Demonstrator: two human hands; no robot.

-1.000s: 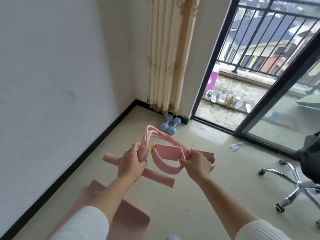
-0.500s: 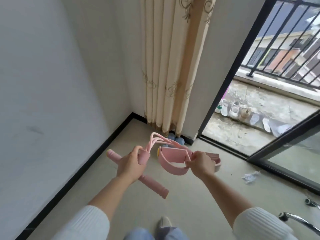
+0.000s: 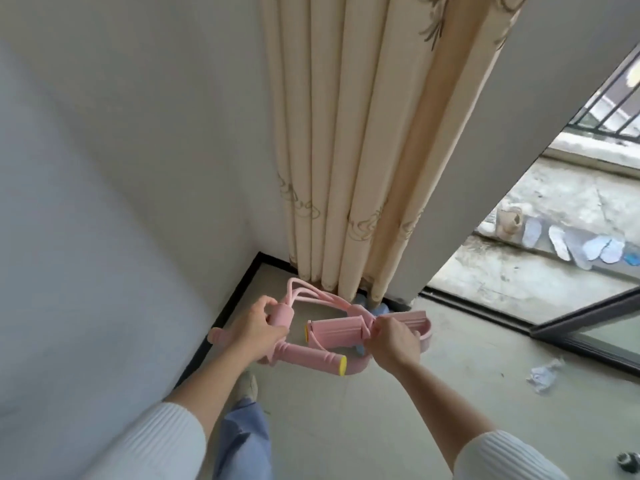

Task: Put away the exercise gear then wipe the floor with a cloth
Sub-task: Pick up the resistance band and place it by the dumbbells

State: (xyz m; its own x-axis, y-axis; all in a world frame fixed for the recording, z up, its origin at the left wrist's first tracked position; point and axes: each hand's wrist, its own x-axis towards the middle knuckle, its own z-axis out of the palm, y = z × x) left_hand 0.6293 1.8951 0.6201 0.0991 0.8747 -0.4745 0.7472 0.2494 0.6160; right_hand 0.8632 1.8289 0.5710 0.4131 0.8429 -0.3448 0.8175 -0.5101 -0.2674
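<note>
I hold a pink pedal resistance puller (image 3: pixel 334 332) in both hands, low over the floor near the room's corner. My left hand (image 3: pixel 254 329) grips its pink handle bar, whose yellow-capped end (image 3: pixel 341 366) points right. My right hand (image 3: pixel 393 342) pinches the middle of the pink foot pedal. Pink elastic tubes (image 3: pixel 311 297) arc between the two parts. Blue dumbbells (image 3: pixel 375 308) lie on the floor behind the puller at the foot of the curtain, mostly hidden.
A beige curtain (image 3: pixel 363 150) hangs in the corner beside a white wall (image 3: pixel 121 168) with a black skirting. Crumpled paper (image 3: pixel 545 374) lies on the floor at right. An open sliding door (image 3: pixel 585 327) leads to a balcony with slippers. My foot (image 3: pixel 247 384) stands below the puller.
I have stepped closer to the corner and the view has dropped toward the curtain's foot. Both hands carried the puller forward and lower; the pink mat and chair have left the view.
</note>
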